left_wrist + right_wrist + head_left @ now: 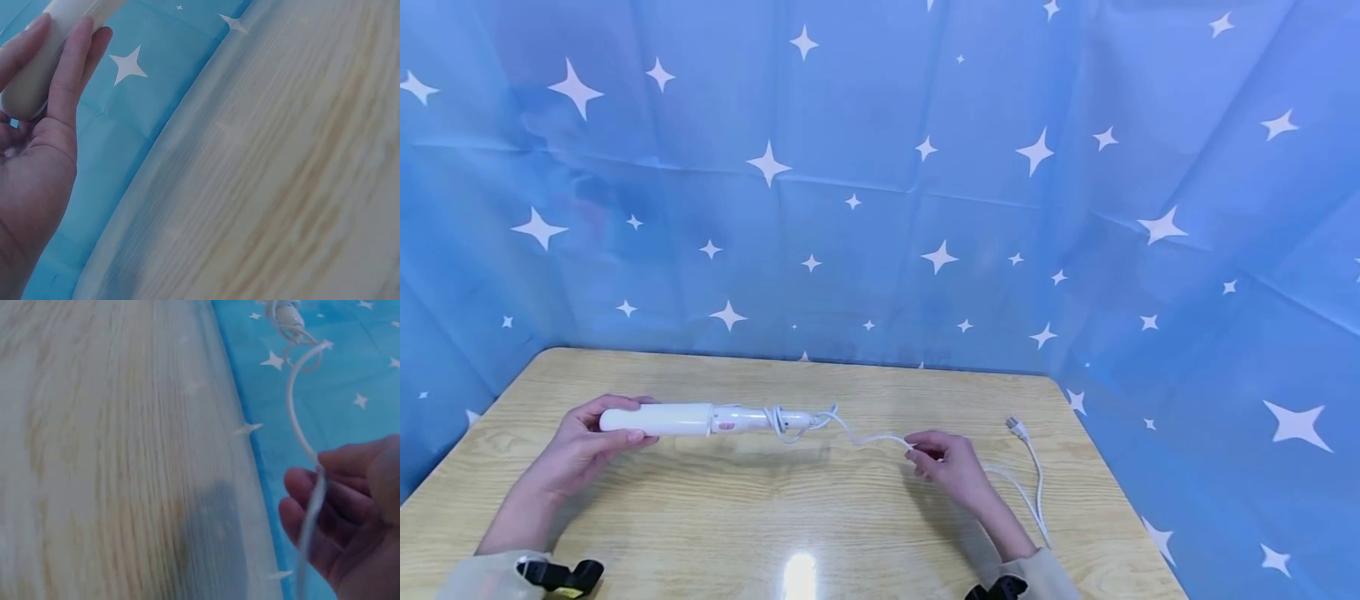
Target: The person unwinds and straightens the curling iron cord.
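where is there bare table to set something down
Bare tabletop shows in front of the white wand, between left hand and right hand, and as a strip behind it, up to the starry curtain. It's crowded right of the right hand, where the cord and plug lie.

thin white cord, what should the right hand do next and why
The right hand should probably wind the thin white cord further round the narrow end of the white cylindrical appliance: loops circle it there, the left hand holds the wide end, and loose cord remains.
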### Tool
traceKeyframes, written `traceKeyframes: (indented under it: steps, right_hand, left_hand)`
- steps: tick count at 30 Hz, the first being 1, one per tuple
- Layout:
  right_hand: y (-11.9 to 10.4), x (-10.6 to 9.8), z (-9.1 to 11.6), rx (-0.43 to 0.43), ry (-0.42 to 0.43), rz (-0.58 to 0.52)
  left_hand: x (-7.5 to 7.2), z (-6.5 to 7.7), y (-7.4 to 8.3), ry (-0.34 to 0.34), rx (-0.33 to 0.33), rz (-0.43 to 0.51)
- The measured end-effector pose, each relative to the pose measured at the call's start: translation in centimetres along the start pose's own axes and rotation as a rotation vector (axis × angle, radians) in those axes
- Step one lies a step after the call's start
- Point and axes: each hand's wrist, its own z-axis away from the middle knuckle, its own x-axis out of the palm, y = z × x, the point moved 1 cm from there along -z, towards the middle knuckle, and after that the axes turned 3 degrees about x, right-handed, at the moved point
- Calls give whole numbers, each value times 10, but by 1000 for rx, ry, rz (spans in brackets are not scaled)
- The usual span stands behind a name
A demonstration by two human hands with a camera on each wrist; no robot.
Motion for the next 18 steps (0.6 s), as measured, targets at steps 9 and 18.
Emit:
traceKeyframes:
  steps: [9,18]
  right_hand:
    - [-8,5,-2,-37,14,89]
    - [-35,24,-14,-137,111,-7]
  left_hand:
    - [5,-4,0,11,8,18]
    - [9,-8,-3,-20,31,53]
